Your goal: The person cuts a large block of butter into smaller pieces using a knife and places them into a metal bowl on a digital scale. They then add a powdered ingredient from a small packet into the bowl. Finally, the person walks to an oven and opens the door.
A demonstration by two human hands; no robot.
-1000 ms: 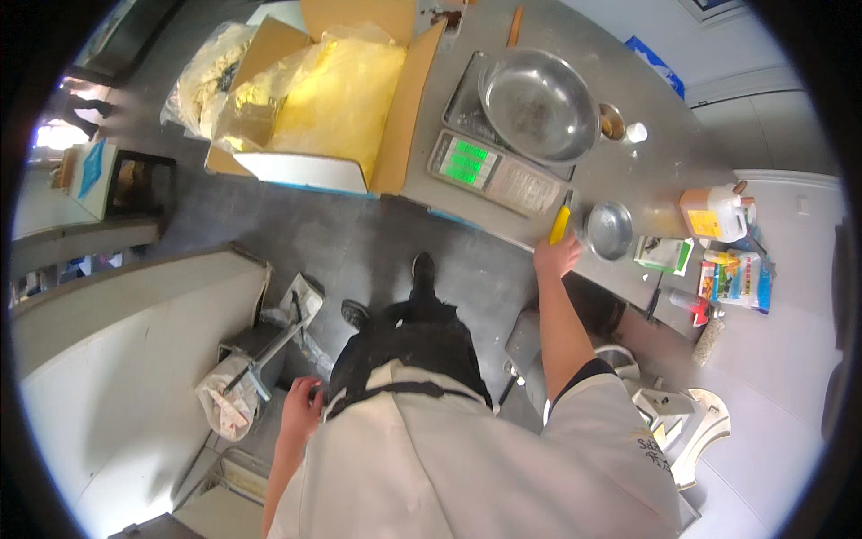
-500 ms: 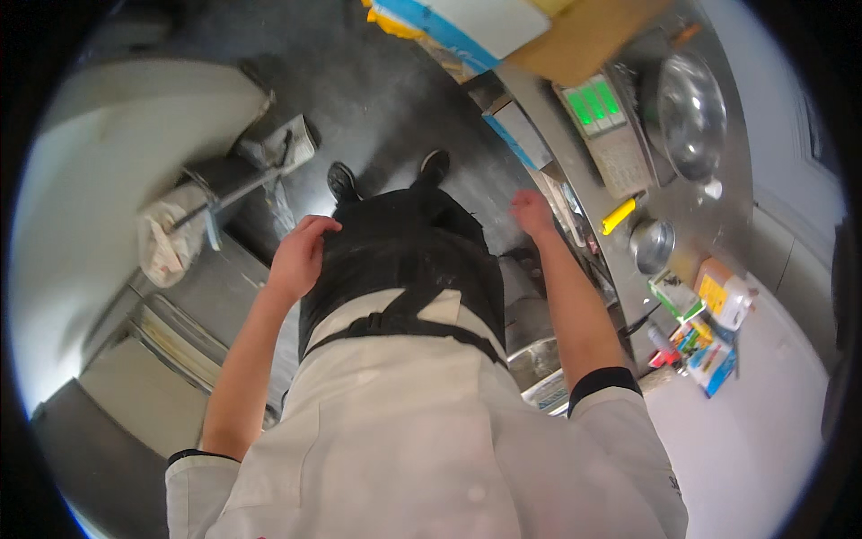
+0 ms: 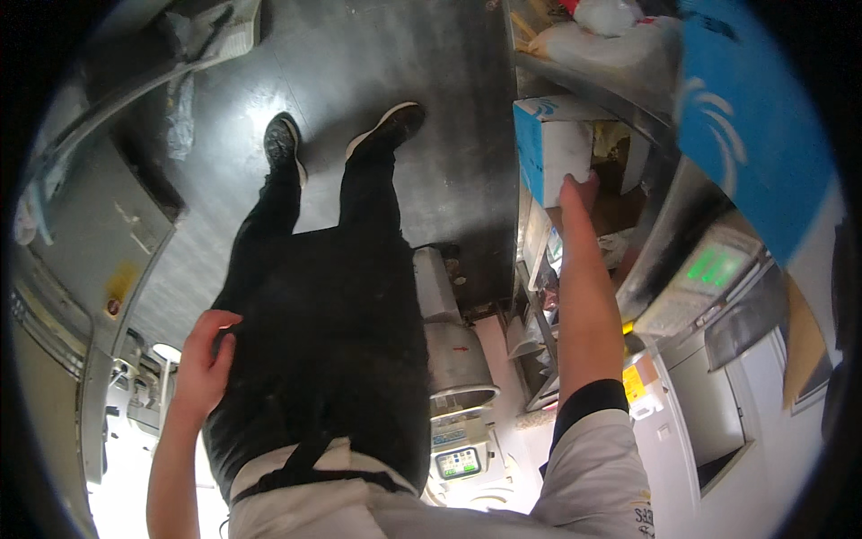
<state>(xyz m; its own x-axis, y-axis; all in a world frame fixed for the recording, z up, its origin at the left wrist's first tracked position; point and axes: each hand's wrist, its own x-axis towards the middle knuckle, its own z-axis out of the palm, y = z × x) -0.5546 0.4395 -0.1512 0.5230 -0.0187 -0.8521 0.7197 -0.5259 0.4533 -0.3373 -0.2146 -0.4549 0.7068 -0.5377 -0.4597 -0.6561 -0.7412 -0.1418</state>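
Note:
My right hand [image 3: 579,190] reaches out to a blue and white cardboard box [image 3: 566,148] on the shelf under the counter. It is at the box's near lower edge, beside its open side. The fingers are small and partly hidden, so whether they grip the box cannot be made out. Loosely curled, with the thumb apart from the fingers, my left hand [image 3: 206,359] hangs by the black apron [image 3: 323,332] and holds nothing.
A steel counter edge [image 3: 660,193] runs above the shelf, with a scale [image 3: 709,269] with a lit green display on it. A large blue box [image 3: 754,117] stands at the upper right. A grey cabinet [image 3: 99,242] borders the left side. Dark floor [image 3: 332,54] lies ahead.
My right hand has gone from hanging beside the counter to the box on the shelf below. My body has turned and leaned toward the counter. My left hand stays low by the apron.

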